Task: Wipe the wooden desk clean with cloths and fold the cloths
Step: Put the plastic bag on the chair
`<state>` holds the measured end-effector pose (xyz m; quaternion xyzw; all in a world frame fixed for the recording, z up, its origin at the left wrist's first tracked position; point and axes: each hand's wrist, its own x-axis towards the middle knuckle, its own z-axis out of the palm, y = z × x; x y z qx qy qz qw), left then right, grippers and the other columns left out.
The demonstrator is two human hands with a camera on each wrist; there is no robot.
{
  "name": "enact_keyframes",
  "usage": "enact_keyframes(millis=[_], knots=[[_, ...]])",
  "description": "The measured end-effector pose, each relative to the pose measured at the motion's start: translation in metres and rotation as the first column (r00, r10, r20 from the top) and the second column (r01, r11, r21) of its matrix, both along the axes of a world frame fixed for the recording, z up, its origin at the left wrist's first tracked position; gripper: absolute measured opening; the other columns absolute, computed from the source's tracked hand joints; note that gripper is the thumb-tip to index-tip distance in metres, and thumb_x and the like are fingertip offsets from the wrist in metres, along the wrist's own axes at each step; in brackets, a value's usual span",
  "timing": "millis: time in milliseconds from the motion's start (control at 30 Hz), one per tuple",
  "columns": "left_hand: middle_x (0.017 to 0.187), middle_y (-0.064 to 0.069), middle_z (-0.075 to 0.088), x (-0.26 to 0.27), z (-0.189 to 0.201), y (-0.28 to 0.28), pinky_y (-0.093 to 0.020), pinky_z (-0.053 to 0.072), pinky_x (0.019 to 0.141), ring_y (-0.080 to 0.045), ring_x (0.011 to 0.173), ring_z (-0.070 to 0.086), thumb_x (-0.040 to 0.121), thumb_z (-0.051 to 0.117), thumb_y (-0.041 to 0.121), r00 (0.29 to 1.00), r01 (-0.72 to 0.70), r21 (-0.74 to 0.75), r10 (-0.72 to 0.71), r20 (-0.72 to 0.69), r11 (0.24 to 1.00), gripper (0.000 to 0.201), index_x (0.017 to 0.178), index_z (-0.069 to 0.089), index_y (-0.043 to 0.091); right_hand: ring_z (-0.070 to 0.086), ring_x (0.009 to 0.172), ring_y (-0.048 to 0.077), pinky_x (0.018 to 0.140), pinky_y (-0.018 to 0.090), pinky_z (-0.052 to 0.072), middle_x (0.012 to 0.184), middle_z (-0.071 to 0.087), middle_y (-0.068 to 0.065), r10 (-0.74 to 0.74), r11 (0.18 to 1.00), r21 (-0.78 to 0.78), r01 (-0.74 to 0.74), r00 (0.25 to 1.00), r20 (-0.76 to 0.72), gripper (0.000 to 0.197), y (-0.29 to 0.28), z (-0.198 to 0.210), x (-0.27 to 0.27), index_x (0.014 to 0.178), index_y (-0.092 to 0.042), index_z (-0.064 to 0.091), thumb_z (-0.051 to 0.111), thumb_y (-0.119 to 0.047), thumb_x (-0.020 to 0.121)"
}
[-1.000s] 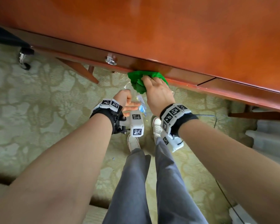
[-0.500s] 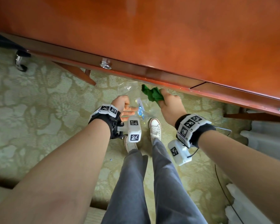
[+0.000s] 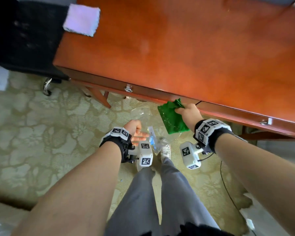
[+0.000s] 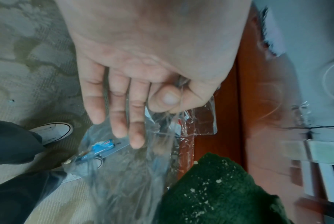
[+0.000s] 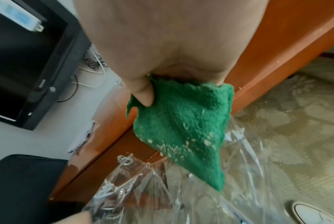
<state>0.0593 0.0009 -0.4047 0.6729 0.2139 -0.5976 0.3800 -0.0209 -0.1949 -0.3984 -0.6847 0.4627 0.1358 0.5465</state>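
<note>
The wooden desk (image 3: 177, 48) fills the top of the head view. My right hand (image 3: 187, 113) grips a green cloth (image 3: 172, 118) by one end just below the desk's front edge. The cloth (image 5: 181, 121) hangs down, speckled with pale crumbs, over a clear plastic bag (image 5: 181, 197). My left hand (image 3: 137, 132) holds that bag (image 3: 143, 113) below the edge. In the left wrist view the thumb pinches the film (image 4: 124, 181) and the other fingers (image 4: 116, 115) lie straight. A folded pale cloth (image 3: 82, 19) lies on the desk's far left corner.
A black chair (image 3: 24, 40) with a caster (image 3: 47, 87) stands left of the desk. Metal drawer pulls (image 3: 128, 89) stick out of the front rail. My shoes (image 3: 166, 150) are on patterned carpet, with a thin cable (image 3: 228, 193) at the right. A dark monitor (image 5: 28, 68) sits behind the desk.
My right hand drew the bunched green cloth off the desk's front edge and to the right; it now hangs unfurled over the bag. The left hand kept the bag. The view tilted up.
</note>
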Motion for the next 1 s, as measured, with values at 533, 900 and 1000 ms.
enact_keyframes(millis=[533, 900, 1000], knots=[[0.107, -0.014, 0.061, 0.059, 0.169, 0.129, -0.051, 0.049, 0.096, -0.030, 0.095, 0.072, 0.087, 0.031, -0.002, 0.916, -0.174, -0.133, 0.210, 0.343, 0.976, 0.050, 0.135, 0.047, -0.003, 0.069, 0.089, 0.037, 0.086, 0.053, 0.056, 0.093, 0.072, 0.017, 0.214, 0.976, -0.104, -0.193, 0.945, 0.248, 0.009, 0.108, 0.156, 0.105, 0.081, -0.014, 0.069, 0.065, -0.018, 0.074], [0.097, -0.012, 0.046, 0.151, 0.205, 0.224, -0.035, 0.058, 0.081, -0.028, 0.069, 0.074, 0.083, 0.038, 0.007, 0.767, -0.420, -0.301, 0.512, 0.387, 0.856, 0.020, 0.067, 0.032, 0.017, 0.065, 0.077, 0.032, 0.077, 0.039, 0.055, 0.082, 0.068, 0.013, 0.442, 0.893, -0.099, -0.438, 0.816, 0.373, 0.010, 0.201, 0.193, 0.227, 0.083, -0.008, 0.068, 0.060, -0.003, 0.086], [0.097, -0.012, 0.049, 0.192, 0.201, 0.240, -0.034, 0.055, 0.072, -0.028, 0.069, 0.074, 0.085, 0.037, 0.006, 0.743, -0.454, -0.291, 0.538, 0.398, 0.842, 0.020, 0.067, 0.031, 0.013, 0.061, 0.081, 0.028, 0.079, 0.039, 0.050, 0.091, 0.068, 0.015, 0.627, 0.778, -0.281, -0.561, 0.711, 0.318, 0.017, 0.219, 0.178, 0.273, 0.100, -0.001, 0.070, 0.060, -0.008, 0.088]])
